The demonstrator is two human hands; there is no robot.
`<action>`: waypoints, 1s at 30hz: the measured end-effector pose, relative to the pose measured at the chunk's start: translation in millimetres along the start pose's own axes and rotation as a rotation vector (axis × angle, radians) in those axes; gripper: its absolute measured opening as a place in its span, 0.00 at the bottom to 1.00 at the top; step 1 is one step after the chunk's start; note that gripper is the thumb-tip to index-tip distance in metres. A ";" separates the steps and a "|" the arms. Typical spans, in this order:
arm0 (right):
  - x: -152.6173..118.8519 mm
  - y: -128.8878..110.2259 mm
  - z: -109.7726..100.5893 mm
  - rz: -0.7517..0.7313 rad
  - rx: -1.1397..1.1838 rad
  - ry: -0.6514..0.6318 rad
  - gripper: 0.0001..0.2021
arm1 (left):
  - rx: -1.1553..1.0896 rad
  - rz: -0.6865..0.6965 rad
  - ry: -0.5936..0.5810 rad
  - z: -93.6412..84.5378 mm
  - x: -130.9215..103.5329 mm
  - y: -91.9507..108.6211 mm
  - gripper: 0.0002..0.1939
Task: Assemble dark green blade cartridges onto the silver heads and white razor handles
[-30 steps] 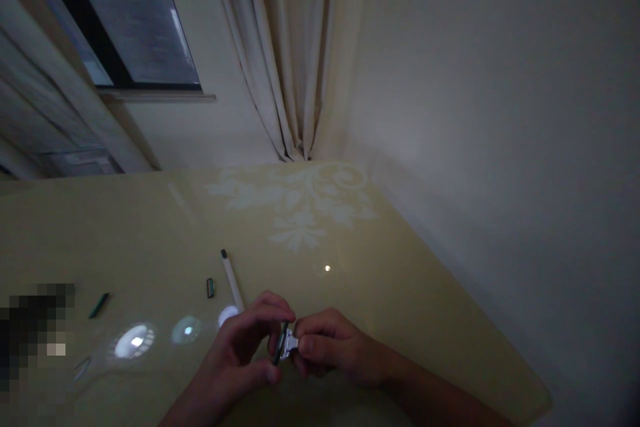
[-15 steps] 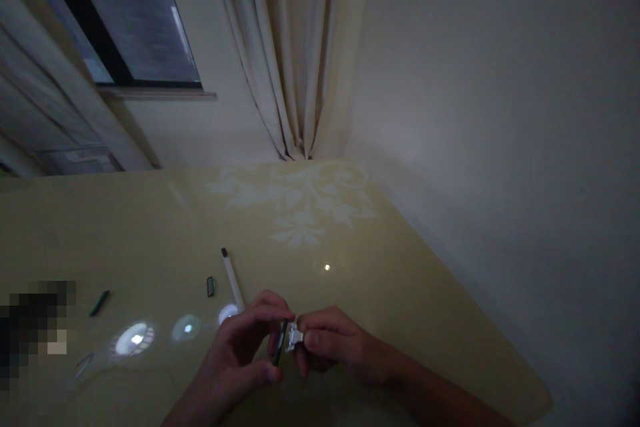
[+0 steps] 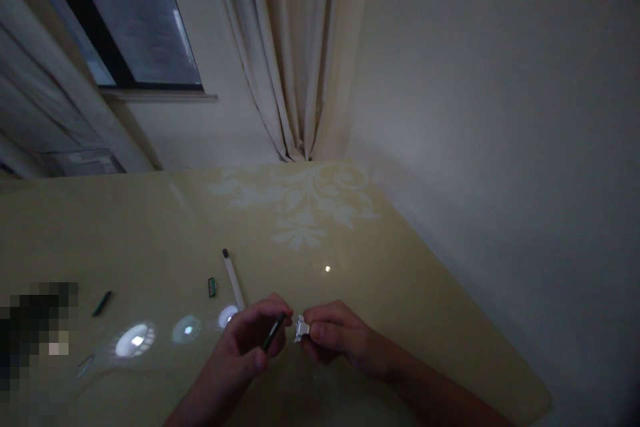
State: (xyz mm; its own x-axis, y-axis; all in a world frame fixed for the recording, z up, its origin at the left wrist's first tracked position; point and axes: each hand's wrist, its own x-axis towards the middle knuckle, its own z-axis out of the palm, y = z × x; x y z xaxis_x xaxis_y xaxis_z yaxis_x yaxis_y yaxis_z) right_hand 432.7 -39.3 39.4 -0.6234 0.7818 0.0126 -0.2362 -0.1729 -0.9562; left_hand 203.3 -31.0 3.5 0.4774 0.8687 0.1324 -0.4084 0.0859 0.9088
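Note:
My left hand [image 3: 235, 347] pinches a slim dark strip [image 3: 274, 331] by its two ends, between the thumb and the fingers. Facing it, my right hand [image 3: 345, 337] is closed on a small shiny silver metal piece [image 3: 301, 329], whose wider end sticks out past the thumb toward the strip. A narrow gap separates the two pieces. The fingers hide the rest of the metal piece. Beyond my left hand lie a white stick with a dark tip [image 3: 233, 280] and a small dark-framed rectangular piece with a green middle [image 3: 212, 287].
The glossy yellowish table [image 3: 400, 293] reflects lamps. Left on it are a dark green strip [image 3: 101, 303], a thin bent wire-like item [image 3: 85, 365] and a blurred-out dark shape [image 3: 35, 320]. A wall [image 3: 500, 147] runs along the right edge; a curtain [image 3: 290, 47] hangs behind.
My hands have moved slightly apart, widening the gap between the strip and the metal piece. The strip in my left hand has tilted further over.

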 end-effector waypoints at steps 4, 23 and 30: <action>1.7 -0.3 -2.6 -0.017 0.018 0.012 0.27 | -0.012 -0.003 0.023 -3.5 0.4 -3.1 0.28; 11.0 11.3 5.4 0.031 0.112 0.193 0.24 | 1.013 0.565 0.204 18.2 -5.2 12.4 0.24; 9.3 14.0 4.8 0.037 0.088 0.186 0.23 | 0.963 0.548 0.172 19.5 -5.2 9.7 0.26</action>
State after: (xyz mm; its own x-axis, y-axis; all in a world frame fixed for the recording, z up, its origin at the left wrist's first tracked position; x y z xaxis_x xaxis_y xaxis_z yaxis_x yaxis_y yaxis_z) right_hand 420.0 -37.3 27.5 -0.4866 0.8696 -0.0837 -0.2853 -0.2487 -0.9256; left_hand 212.0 -44.2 19.3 0.2738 0.7352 0.6201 0.2773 -0.6777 0.6811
